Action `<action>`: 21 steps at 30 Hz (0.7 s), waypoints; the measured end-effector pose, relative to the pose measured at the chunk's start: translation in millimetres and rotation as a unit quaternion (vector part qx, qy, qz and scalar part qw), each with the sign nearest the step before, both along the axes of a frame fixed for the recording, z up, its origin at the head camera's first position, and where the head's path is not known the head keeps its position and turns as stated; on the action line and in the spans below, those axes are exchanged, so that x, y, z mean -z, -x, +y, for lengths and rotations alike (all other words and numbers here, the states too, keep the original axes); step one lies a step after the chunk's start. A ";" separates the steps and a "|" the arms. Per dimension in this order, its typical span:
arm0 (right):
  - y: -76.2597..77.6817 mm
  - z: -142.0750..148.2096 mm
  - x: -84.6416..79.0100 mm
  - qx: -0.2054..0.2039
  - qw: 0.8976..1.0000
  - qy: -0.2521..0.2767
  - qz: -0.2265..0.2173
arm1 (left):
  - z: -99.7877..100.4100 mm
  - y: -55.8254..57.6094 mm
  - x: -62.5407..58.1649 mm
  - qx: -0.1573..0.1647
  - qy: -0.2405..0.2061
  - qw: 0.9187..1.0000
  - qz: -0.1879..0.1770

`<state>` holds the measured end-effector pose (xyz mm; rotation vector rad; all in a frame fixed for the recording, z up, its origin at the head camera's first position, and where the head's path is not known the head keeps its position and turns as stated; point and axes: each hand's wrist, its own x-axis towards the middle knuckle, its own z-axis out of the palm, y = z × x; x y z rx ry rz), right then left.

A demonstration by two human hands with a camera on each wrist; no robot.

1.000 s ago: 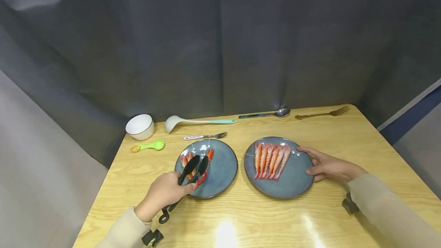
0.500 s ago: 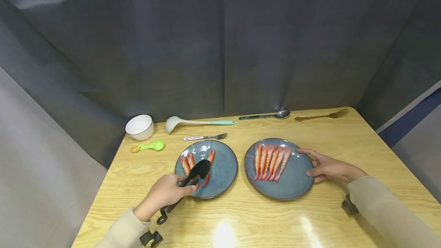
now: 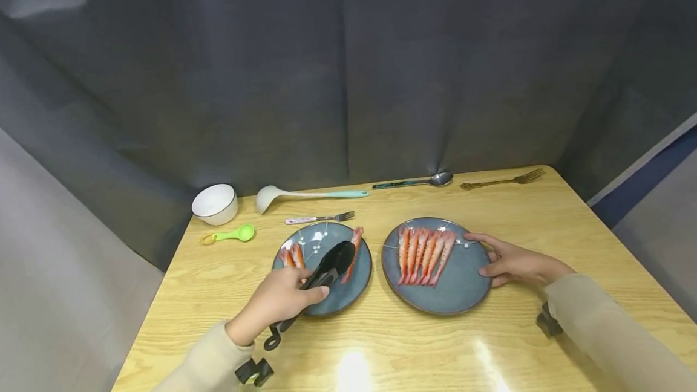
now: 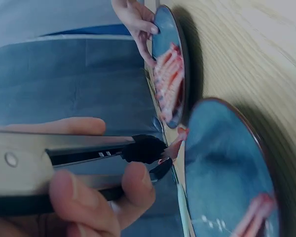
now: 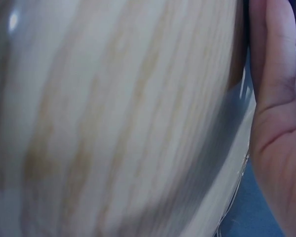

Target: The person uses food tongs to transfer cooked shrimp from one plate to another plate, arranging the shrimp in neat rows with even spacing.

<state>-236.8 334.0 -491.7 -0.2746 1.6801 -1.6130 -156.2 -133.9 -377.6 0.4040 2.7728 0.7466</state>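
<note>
My left hand (image 3: 280,302) grips black-tipped tongs (image 3: 339,259) over the left blue plate (image 3: 345,300). Between the tong tips in the left wrist view is a shrimp (image 4: 173,149), raised off the plate. Two other shrimp (image 3: 294,256) lie at that plate's left side, partly hidden by the hand. The right blue plate (image 3: 463,289) bears a neat row of several red-and-white shrimp (image 3: 425,256) on its left half. My right hand (image 3: 514,266) holds this plate's right rim, thumb on top and other fingers around the edge.
Along the back of the wooden table (image 3: 425,356) lie a white ladle (image 3: 268,197), a spoon (image 3: 440,179) and a bronze-coloured fork (image 3: 527,176). A white bowl (image 3: 215,205), green measuring spoon (image 3: 234,233) and small fork (image 3: 343,216) are behind the left plate.
The tongs have closed on the rightmost shrimp of the left plate. My left hand has lifted it and moved right. My right hand stays on its plate.
</note>
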 end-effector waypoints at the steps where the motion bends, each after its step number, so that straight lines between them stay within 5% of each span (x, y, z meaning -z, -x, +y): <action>1: 0.0 -0.1 0.4 0.002 1.000 0.002 -0.003 | 3.5 0.3 -0.7 0.003 -0.005 1.000 -0.002; 10: 0.4 1.0 2.5 0.011 1.000 0.011 -0.009 | 44.2 2.9 -8.6 0.036 -0.034 0.999 -0.012; 21: -3.3 0.1 -3.7 0.000 1.000 0.017 -0.001 | 123.4 6.4 -4.4 0.093 -0.037 0.995 -0.020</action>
